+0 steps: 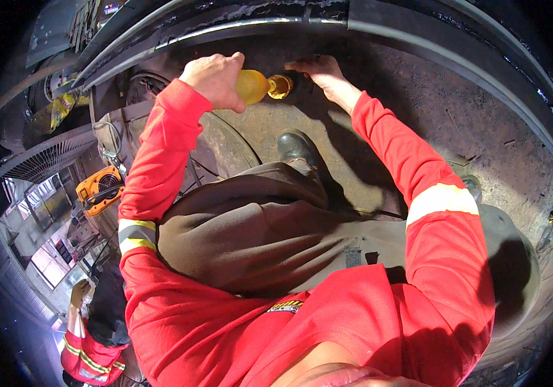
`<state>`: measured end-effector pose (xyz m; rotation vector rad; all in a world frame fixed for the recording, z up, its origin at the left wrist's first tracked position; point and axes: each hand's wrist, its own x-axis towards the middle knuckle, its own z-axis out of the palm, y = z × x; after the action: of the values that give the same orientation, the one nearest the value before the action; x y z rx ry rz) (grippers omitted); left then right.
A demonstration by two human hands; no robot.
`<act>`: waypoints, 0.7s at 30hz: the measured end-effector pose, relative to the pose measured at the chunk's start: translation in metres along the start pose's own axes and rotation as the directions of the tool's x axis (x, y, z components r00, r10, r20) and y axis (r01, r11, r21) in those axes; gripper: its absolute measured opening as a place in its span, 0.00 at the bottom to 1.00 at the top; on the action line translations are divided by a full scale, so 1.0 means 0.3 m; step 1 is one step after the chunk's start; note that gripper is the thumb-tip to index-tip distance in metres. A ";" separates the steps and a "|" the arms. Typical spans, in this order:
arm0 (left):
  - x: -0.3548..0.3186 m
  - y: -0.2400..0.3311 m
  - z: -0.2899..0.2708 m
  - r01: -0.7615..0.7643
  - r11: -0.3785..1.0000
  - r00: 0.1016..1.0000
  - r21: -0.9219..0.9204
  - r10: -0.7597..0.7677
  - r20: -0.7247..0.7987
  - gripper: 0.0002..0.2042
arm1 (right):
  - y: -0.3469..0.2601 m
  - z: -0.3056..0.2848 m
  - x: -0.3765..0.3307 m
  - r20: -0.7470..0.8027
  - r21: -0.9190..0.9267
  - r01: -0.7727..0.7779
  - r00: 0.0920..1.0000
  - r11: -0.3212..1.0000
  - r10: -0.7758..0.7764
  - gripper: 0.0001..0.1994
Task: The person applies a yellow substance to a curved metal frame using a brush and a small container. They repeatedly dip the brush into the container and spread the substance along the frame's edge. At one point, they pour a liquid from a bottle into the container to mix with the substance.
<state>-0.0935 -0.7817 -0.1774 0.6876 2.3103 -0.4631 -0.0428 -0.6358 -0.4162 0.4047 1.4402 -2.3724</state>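
Yellow bottle [252,86] in left hand [215,79]

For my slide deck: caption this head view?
Left hand grips yellow tool handle; right hand steadies its tip.

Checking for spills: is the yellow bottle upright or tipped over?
Tipped. The left hand holds the yellow bottle on its side, its neck pointing at a brass fitting beside the right hand.
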 end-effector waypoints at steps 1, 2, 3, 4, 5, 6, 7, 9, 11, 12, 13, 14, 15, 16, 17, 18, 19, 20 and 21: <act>-0.001 -0.001 0.003 0.006 1.000 1.000 0.001 -0.006 0.002 0.31 | -0.004 -0.003 -0.002 0.019 0.009 -0.010 1.000 1.000 0.010 0.08; -0.002 -0.001 0.005 0.012 1.000 1.000 0.001 -0.012 0.004 0.31 | -0.008 -0.007 -0.003 0.038 0.018 -0.021 0.999 1.000 0.020 0.10; -0.003 -0.002 0.008 0.015 1.000 1.000 -0.006 -0.015 0.008 0.30 | -0.013 -0.009 -0.003 0.057 0.026 -0.031 0.998 0.999 0.030 0.12; -0.005 -0.004 0.011 0.018 1.000 1.000 -0.012 -0.018 0.012 0.30 | -0.019 -0.007 -0.005 0.048 0.010 -0.035 0.998 0.999 0.035 0.12; -0.006 -0.005 0.013 0.022 1.000 1.000 -0.019 -0.021 0.017 0.30 | -0.024 -0.003 -0.009 0.039 -0.006 -0.040 0.998 0.999 0.040 0.12; -0.008 -0.006 0.014 0.027 0.999 1.000 -0.020 -0.027 0.017 0.30 | -0.029 0.001 -0.012 0.031 -0.022 -0.045 0.999 0.999 0.045 0.12; -0.008 -0.006 0.013 0.029 0.999 0.999 -0.020 -0.028 0.016 0.30 | -0.024 0.000 -0.010 0.032 -0.042 -0.027 0.999 0.999 0.029 0.10; -0.006 -0.006 0.010 0.028 0.999 1.000 -0.018 -0.028 0.014 0.30 | -0.010 0.001 -0.006 0.037 -0.083 0.007 0.999 0.997 -0.004 0.08; -0.003 -0.006 0.007 0.022 1.000 1.000 -0.015 -0.022 0.011 0.30 | 0.008 -0.002 0.004 0.030 -0.051 0.024 0.999 0.998 -0.022 0.07; -0.002 -0.003 0.004 0.023 1.000 1.000 -0.014 -0.023 0.015 0.30 | 0.016 -0.006 0.010 0.027 -0.036 0.032 0.999 0.999 -0.031 0.07; -0.005 0.001 -0.001 0.027 1.000 0.999 -0.014 -0.027 0.020 0.30 | 0.015 -0.005 0.013 0.030 -0.061 0.022 0.999 0.998 -0.020 0.07; -0.006 0.003 -0.003 0.031 0.999 0.999 -0.014 -0.031 0.025 0.30 | 0.015 -0.004 0.015 0.033 -0.086 0.011 0.999 0.996 -0.008 0.07; -0.006 0.002 -0.002 0.031 0.999 0.999 -0.015 -0.031 0.027 0.30 | 0.014 -0.005 0.017 0.035 -0.111 0.001 0.999 0.994 0.003 0.07; -0.007 0.002 -0.001 0.032 0.999 0.999 -0.017 -0.032 0.030 0.30 | 0.009 -0.003 0.014 0.036 -0.070 -0.005 0.999 0.998 0.007 0.08; -0.008 0.001 -0.001 0.033 0.999 0.999 -0.018 -0.032 0.032 0.30 | 0.004 -0.003 0.011 0.037 -0.029 -0.011 0.999 1.000 0.012 0.09; -0.009 0.002 -0.002 0.036 0.999 0.999 -0.017 -0.035 0.035 0.30 | 0.000 -0.001 0.008 0.037 0.012 -0.017 0.999 1.000 0.016 0.11; -0.008 0.004 -0.004 0.036 0.999 0.999 -0.017 -0.035 0.038 0.30 | 0.001 -0.003 0.010 0.037 0.007 -0.022 0.999 1.000 0.021 0.11; -0.006 0.005 -0.005 0.036 0.999 0.999 -0.016 -0.035 0.040 0.30 | 0.002 -0.003 0.012 0.036 0.002 -0.027 0.999 1.000 0.027 0.10; -0.005 0.005 -0.004 0.027 1.000 0.999 -0.009 -0.027 0.027 0.30 | 0.004 -0.004 0.014 0.035 -0.002 -0.032 0.999 0.999 0.032 0.09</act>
<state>-0.0923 -0.7804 -0.1756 0.6430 2.2978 -0.4706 -0.0461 -0.6359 -0.4193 0.3806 1.4094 -2.3412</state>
